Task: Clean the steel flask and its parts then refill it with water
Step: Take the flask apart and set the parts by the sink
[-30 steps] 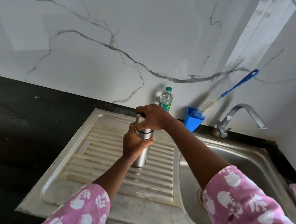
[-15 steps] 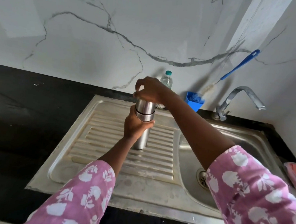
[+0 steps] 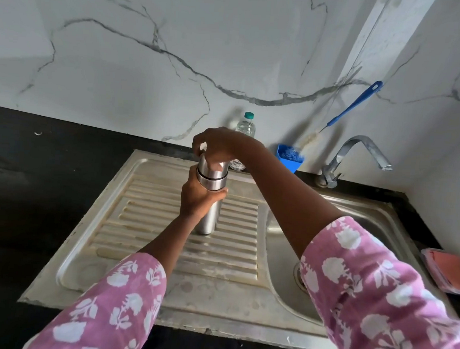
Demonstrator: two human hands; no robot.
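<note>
One steel sink unit (image 3: 147,253), ribbed drainboard plus basin. One tall cylindrical steel flask (image 3: 210,200) stands upright on drainboard. My left hand (image 3: 198,199) wraps flask body, fingers clamped round it. My right hand (image 3: 220,146) sits over flask cap (image 3: 210,167), fingertips curled on top. Risk: flask base skids on ribs, tips, if left grip slackens during twist. One chrome tap (image 3: 358,156), one clear plastic bottle (image 3: 245,129), one blue-handled bottle brush (image 3: 347,111).
</note>
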